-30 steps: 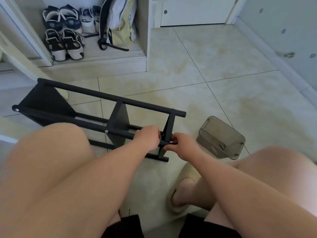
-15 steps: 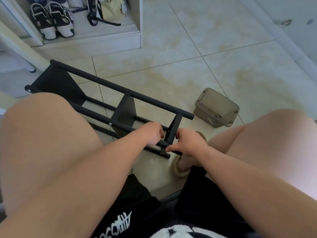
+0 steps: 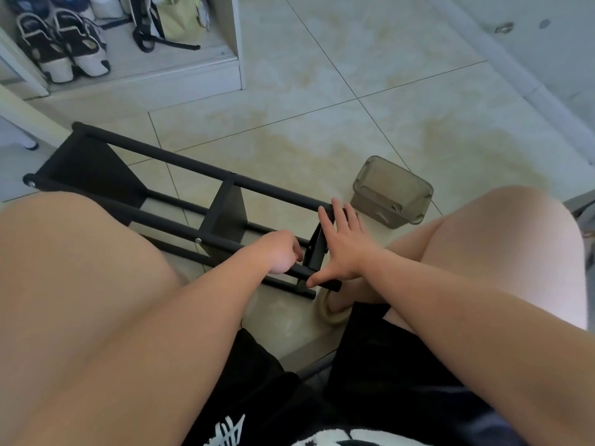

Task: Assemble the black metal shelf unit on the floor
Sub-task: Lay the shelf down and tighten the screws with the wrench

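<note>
Shelf (image 3: 180, 160) is lying on its side on the floor (image 3: 322, 91) between the knees, with the bin (image 3: 391, 194) near its end. Left hand (image 3: 283, 254) is gripping the near rail. Right hand (image 3: 346, 249), pinching the joint a moment ago, is now spreading open, fingers flat against the end panel (image 3: 317, 252). Probably that joint is done and the panel is being seated.

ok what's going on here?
A seated person is assembling a black shelf unit that lies on its side on the tiled floor. The left hand grips the near pole beside the end panel. The right hand is spread open against that panel, fingers reaching the upper pole. A translucent plastic box sits on the floor just beyond the right hand.
</note>
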`<act>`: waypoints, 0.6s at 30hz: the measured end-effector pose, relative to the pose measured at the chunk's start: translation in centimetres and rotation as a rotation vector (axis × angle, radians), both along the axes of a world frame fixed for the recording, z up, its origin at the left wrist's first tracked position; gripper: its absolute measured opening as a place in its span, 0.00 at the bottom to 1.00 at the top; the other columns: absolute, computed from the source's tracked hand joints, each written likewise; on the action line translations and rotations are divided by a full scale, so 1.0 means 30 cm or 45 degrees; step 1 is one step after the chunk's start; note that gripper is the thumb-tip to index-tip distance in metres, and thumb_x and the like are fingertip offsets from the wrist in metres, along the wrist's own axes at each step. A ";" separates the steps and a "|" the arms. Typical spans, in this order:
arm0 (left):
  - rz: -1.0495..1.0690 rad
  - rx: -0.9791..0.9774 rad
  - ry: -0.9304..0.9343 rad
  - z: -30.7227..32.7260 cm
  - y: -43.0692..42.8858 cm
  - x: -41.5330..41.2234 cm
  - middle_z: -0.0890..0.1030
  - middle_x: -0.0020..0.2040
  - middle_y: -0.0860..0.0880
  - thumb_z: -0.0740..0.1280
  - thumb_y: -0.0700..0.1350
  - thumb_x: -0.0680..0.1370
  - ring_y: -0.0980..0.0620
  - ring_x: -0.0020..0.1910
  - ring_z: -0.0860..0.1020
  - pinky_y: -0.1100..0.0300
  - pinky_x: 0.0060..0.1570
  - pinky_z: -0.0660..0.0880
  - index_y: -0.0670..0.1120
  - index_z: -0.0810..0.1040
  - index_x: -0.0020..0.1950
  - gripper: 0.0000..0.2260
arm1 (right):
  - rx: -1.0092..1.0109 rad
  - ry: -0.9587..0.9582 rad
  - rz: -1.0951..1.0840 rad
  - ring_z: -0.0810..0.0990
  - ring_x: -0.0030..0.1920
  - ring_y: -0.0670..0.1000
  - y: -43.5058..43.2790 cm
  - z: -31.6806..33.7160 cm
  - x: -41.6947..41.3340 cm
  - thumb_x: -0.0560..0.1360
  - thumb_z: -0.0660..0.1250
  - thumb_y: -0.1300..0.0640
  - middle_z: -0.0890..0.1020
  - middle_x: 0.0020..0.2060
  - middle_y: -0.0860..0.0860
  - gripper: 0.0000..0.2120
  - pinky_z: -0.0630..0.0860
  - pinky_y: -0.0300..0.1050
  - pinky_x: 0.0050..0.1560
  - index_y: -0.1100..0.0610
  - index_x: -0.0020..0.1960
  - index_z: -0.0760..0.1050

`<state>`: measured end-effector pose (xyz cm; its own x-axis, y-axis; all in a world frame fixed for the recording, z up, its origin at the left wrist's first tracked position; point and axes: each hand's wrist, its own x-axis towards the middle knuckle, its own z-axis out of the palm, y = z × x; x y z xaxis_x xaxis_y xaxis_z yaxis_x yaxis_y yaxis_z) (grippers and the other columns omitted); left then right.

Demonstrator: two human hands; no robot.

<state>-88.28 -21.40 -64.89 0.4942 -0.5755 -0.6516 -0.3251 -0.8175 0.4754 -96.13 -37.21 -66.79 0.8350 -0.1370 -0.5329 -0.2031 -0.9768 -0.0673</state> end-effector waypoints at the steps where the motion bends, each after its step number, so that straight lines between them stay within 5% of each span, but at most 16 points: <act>1: 0.007 -0.002 0.004 -0.002 -0.005 0.005 0.82 0.62 0.49 0.60 0.39 0.82 0.48 0.59 0.79 0.60 0.56 0.72 0.50 0.82 0.62 0.15 | 0.012 -0.019 0.010 0.31 0.79 0.65 -0.007 -0.002 0.002 0.54 0.68 0.17 0.31 0.79 0.59 0.76 0.41 0.63 0.79 0.54 0.80 0.29; 14: 0.061 0.078 -0.021 -0.018 -0.057 0.072 0.83 0.60 0.51 0.61 0.41 0.82 0.47 0.58 0.79 0.52 0.63 0.74 0.52 0.83 0.61 0.14 | 0.000 -0.124 0.148 0.33 0.79 0.64 -0.039 0.005 0.094 0.57 0.65 0.17 0.34 0.79 0.61 0.72 0.38 0.64 0.78 0.57 0.82 0.34; 18: 0.062 0.089 0.012 -0.032 -0.085 0.090 0.84 0.54 0.48 0.63 0.43 0.81 0.46 0.52 0.80 0.55 0.55 0.75 0.49 0.85 0.57 0.11 | -0.004 -0.154 0.195 0.33 0.79 0.64 -0.048 0.001 0.105 0.58 0.64 0.17 0.35 0.79 0.65 0.72 0.37 0.61 0.79 0.60 0.82 0.36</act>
<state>-85.59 -23.95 -65.85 0.5144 -0.5037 -0.6940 -0.2798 -0.8636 0.4194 -92.97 -38.66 -66.75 0.9041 -0.0046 -0.4273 -0.0423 -0.9960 -0.0789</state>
